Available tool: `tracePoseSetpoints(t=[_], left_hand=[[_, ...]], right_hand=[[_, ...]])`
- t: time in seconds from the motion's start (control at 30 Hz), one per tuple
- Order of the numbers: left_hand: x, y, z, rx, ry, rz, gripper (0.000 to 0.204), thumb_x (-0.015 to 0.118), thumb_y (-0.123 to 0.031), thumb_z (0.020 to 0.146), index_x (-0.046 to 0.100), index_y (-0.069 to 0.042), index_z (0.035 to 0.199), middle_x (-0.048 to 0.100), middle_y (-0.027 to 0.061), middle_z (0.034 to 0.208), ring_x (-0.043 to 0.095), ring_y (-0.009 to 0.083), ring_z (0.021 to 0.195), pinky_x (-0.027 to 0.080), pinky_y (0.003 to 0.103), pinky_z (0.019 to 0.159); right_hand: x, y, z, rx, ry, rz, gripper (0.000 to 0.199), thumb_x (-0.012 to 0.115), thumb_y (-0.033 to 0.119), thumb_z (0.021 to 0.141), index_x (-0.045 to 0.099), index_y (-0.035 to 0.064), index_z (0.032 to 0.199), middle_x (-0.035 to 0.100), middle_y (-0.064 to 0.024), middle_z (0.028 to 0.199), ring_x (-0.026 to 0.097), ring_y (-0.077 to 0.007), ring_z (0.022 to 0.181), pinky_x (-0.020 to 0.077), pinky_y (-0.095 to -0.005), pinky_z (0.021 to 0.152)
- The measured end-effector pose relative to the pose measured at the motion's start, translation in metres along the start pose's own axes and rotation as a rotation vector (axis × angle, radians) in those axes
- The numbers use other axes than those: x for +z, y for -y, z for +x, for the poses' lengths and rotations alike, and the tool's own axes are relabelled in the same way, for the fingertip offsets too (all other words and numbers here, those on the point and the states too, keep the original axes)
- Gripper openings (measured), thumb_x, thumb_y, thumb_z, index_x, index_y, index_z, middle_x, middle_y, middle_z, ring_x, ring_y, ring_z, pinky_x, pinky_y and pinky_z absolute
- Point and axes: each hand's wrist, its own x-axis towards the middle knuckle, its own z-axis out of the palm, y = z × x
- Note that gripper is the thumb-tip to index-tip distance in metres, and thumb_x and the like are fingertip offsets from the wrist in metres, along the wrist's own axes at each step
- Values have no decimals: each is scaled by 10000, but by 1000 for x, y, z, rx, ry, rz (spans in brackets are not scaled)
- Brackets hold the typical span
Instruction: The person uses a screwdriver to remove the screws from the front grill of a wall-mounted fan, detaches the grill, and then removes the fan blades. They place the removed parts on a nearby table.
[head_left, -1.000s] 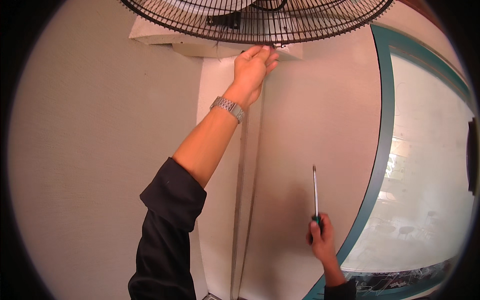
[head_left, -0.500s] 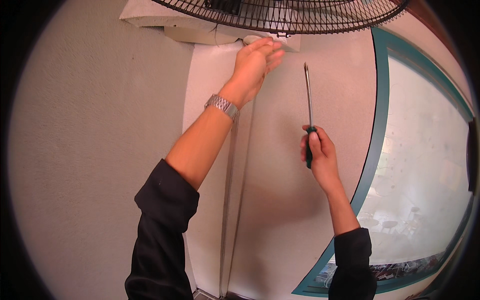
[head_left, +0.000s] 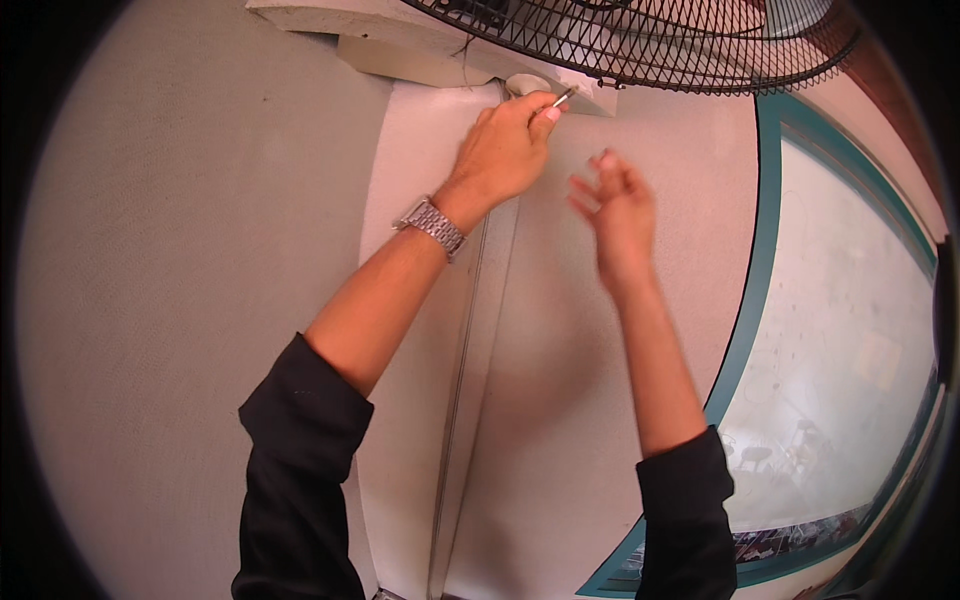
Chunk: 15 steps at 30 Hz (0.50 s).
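Just below the black wire guard (head_left: 690,60) of a fan, my left hand (head_left: 505,150) is closed on a screwdriver (head_left: 564,98). Only a short length of its metal shaft shows past the thumb and fingers; the handle is hidden. A pale rounded piece (head_left: 525,84) sits right behind those fingers, under the fan. To the right, my right hand (head_left: 622,215) is raised in front of the wall with its fingers apart and slightly blurred. Nothing shows in it.
A white ledge (head_left: 365,22) juts out at the top, with a beige piece (head_left: 405,62) beneath it. Thin conduit (head_left: 462,390) runs down the wall. A teal-framed window (head_left: 765,200) stands on the right, and a rough grey wall (head_left: 190,270) on the left.
The screwdriver has passed from my right hand to my left, which has closed. My right hand has risen and opened. The fan appears lower and further right in the view.
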Motion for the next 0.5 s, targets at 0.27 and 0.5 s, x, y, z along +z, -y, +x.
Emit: tracePoseSetpoints(t=[0.27, 0.5], left_hand=[[-12, -5, 27, 261, -69, 488, 241, 527, -346, 1015, 641, -133, 1008, 690, 97, 761, 668, 348, 676, 502, 462, 551], [-7, 4, 37, 431, -190, 486, 187, 551, -300, 989, 646, -142, 953, 690, 55, 726, 670, 297, 616, 506, 420, 482]], right_hand=[[1, 51, 75, -180, 70, 37, 307, 498, 116, 1042, 539, -142, 1202, 613, -208, 1190, 669, -247, 1038, 589, -324, 894], [2, 50, 76, -115, 87, 230, 187, 551, 23, 1003, 560, -130, 1110, 637, -200, 1080, 683, -229, 979, 603, -290, 860]])
